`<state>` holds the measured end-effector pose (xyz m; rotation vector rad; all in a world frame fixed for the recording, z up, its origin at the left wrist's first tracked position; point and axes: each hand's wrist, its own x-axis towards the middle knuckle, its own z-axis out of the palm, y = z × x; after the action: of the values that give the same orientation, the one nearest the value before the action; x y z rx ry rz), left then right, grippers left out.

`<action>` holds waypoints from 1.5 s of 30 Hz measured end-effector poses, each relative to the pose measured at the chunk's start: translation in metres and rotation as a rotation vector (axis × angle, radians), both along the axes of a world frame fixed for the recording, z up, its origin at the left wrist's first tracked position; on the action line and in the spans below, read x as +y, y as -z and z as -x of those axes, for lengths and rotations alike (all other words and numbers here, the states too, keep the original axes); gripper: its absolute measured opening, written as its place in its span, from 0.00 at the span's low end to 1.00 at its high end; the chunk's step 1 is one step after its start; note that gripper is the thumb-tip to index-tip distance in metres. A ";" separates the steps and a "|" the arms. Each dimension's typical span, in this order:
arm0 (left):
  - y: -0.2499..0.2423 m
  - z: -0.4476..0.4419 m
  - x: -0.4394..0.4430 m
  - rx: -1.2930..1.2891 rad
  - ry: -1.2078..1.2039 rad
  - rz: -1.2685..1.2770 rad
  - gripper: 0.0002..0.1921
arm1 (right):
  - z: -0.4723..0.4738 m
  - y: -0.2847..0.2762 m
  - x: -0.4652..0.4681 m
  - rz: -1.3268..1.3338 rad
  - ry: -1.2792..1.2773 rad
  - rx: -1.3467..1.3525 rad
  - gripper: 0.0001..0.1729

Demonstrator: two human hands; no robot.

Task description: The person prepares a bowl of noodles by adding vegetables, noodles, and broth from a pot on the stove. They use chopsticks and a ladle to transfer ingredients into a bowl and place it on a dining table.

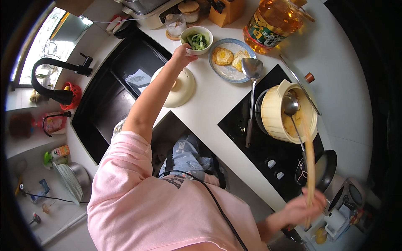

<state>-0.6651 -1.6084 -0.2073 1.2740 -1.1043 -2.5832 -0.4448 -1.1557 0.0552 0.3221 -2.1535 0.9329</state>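
My left hand (186,56) reaches across the counter and grips the near rim of a white bowl (208,47) of chopped leafy greens (196,40). Long wooden chopsticks (310,166), blurred by motion, are in my right hand (306,204). Their far ends point at a cream ceramic pot (271,109) on the cooktop, though the blur hides whether they touch the food. Inside the pot, a metal ladle (290,105) rests over yellowish food in liquid (290,125). Under my left forearm lies a cream lid (185,91), partly covered.
A blue-rimmed plate (220,73) holds fried eggs (223,56). A metal spatula (252,84) leans across its edge onto the black cooktop (238,125). Beyond the pot stands a glass lid (298,81). An oil jug (267,28) is behind, a black sink (103,122) at left.
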 end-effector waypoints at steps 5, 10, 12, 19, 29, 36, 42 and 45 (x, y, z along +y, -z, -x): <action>-0.008 0.002 -0.007 0.007 0.055 -0.003 0.16 | 0.073 0.062 -0.115 0.432 -0.462 -0.240 0.09; -0.022 -0.007 -0.017 0.031 0.187 0.064 0.15 | 0.157 0.104 -0.219 0.179 -0.640 -0.334 0.03; -0.029 -0.013 -0.025 0.086 0.275 0.051 0.16 | 0.177 0.117 -0.246 0.131 -0.688 -0.325 0.04; -0.059 -0.036 -0.040 0.083 0.405 0.137 0.28 | 0.192 0.133 -0.297 -0.015 -0.670 -0.325 0.06; -0.088 -0.052 -0.034 0.194 0.429 0.168 0.32 | 0.174 0.126 -0.278 -0.168 -0.614 -0.197 0.08; -0.094 -0.058 -0.024 0.233 0.444 0.136 0.38 | 0.186 0.143 -0.244 0.679 -0.400 -0.542 0.15; -0.090 -0.057 -0.021 0.211 0.454 0.132 0.39 | 0.190 0.157 -0.231 0.977 -0.397 -0.594 0.15; -0.088 -0.055 -0.017 0.221 0.444 0.113 0.39 | 0.193 0.153 -0.228 0.960 -0.420 -0.597 0.16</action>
<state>-0.6097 -1.6252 -0.1196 0.7620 -1.6078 -2.8151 -0.6374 -1.3834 -0.0974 -0.0071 -1.8471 2.3944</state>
